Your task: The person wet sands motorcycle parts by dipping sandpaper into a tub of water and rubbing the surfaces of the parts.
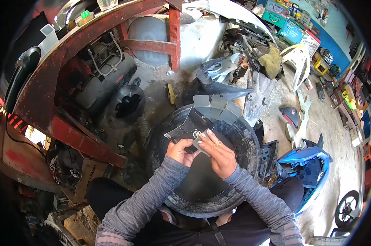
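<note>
Dark panel held over a round tub

The dark panel (187, 125) sits above the black tub (250, 158), clamped in the left hand (180, 152). Close beside it, the right hand (219, 155) lays extended fingers across its edge; whether they grip, I cannot tell. Grey sheets (218, 108) rest on the far rim.

We hold an angular, dark glossy panel (188, 125) with a pale round emblem (197, 134), slantwise above a round black tub (245, 158).
</note>
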`<state>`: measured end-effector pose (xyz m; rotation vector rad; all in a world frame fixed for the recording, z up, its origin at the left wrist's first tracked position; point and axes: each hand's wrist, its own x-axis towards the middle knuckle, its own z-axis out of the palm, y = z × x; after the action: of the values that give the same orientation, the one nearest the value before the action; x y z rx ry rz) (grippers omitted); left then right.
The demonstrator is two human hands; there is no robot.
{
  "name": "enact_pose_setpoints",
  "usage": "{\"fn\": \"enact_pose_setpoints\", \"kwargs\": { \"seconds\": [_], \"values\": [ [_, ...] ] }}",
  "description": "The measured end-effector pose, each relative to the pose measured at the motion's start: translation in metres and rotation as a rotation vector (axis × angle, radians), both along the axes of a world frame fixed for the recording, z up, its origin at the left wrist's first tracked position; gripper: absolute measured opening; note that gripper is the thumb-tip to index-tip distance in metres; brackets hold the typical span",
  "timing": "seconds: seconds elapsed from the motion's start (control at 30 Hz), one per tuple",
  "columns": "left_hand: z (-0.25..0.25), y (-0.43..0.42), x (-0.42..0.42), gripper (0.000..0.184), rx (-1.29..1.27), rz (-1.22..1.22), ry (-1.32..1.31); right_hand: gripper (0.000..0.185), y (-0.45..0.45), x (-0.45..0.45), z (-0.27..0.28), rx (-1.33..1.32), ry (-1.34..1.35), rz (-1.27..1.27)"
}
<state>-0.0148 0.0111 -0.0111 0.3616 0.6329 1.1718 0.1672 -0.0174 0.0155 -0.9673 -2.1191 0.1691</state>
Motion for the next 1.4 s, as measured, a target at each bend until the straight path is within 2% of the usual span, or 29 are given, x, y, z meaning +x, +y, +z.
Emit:
{"fn": "enact_pose_setpoints", "kwargs": {
  "seconds": [0.03,0.13,0.27,0.33,0.37,0.43,0.5,0.57,0.63,0.7,1.07,1.17,1.3,1.4],
  "values": [
    [0.000,0.000,-0.001,0.021,0.000,-0.008,-0.027,0.051,0.000,-0.001,0.000,-0.009,0.068,0.030],
    [0.012,-0.005,0.002,0.021,0.023,-0.002,0.006,0.052,0.004,0.002,-0.001,0.115,0.007,-0.004],
    [0.015,-0.007,0.007,0.025,0.035,0.033,-0.020,0.051,-0.004,-0.002,0.001,0.131,0.010,-0.016],
    [0.021,-0.006,0.003,0.028,0.031,0.033,0.243,0.055,-0.012,-0.009,0.001,0.133,-0.015,0.044],
    [0.019,-0.005,0.003,0.028,0.030,0.033,0.245,0.056,-0.013,-0.010,-0.002,0.126,0.005,0.047],
    [0.014,-0.004,0.005,0.029,0.057,0.013,0.011,0.055,0.001,-0.003,-0.001,0.150,0.046,-0.081],
    [0.019,-0.006,0.006,0.029,0.021,0.019,0.061,0.052,-0.001,-0.001,0.001,0.079,0.085,-0.104],
    [0.019,-0.003,0.006,0.030,-0.003,0.026,0.109,0.055,-0.013,-0.011,0.000,0.118,0.072,0.012],
    [0.010,0.001,0.002,0.032,0.124,-0.022,0.022,0.055,-0.010,-0.011,-0.005,0.083,0.092,0.021],
    [0.007,-0.001,0.002,0.033,0.086,-0.017,-0.003,0.046,0.003,-0.002,-0.008,0.071,0.160,-0.104],
    [0.006,0.002,0.001,0.038,0.101,-0.050,-0.023,0.050,-0.012,-0.010,-0.004,0.073,0.142,-0.022],
    [0.015,-0.004,0.006,0.039,0.047,0.001,-0.004,0.049,0.001,-0.003,-0.004,0.087,0.157,-0.112],
    [0.007,0.001,0.002,0.040,0.125,-0.048,0.006,0.051,-0.013,-0.012,-0.005,0.081,0.152,-0.019],
    [0.009,-0.004,0.004,0.040,0.039,-0.012,0.008,0.041,0.002,-0.001,-0.003,0.091,0.141,-0.127]
  ]
}}
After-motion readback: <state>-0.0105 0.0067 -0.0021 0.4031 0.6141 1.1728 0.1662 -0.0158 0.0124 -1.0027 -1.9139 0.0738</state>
